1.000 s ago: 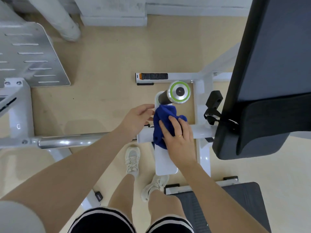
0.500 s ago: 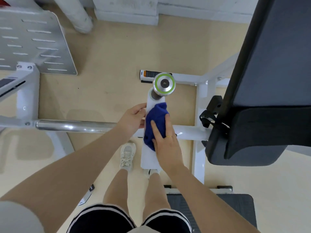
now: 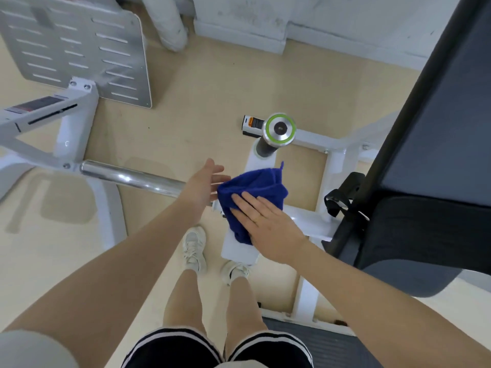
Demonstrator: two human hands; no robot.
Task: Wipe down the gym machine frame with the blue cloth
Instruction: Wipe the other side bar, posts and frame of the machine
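- Beige flooring (image 3: pixel 207 96) fills the head view below you, with a white skirting along the wall at the top and a slotted grey footplate (image 3: pixel 79 54) at the upper left.
- Your white machine frame (image 3: pixel 305 221) runs across the middle; a chrome bar (image 3: pixel 132 179) sticks out from its left side, and a steel peg with a green ring (image 3: pixel 281 128) stands up at its far end.
- Your blue cloth (image 3: pixel 255 189) lies bunched on the white frame plate, just this side of the peg.
- Your right hand (image 3: pixel 268 224) lies flat on the near part of the cloth, fingers spread and straight, pressing down instead of gripping.
- Your left hand (image 3: pixel 204 184) is open, fingers extended, its fingertips at the cloth's left edge; you cannot tell whether they touch it.
- Your dark padded seat back (image 3: pixel 425 155) fills the right side.
- Your white trainers (image 3: pixel 195 248) stand on the floor beneath the frame plate.
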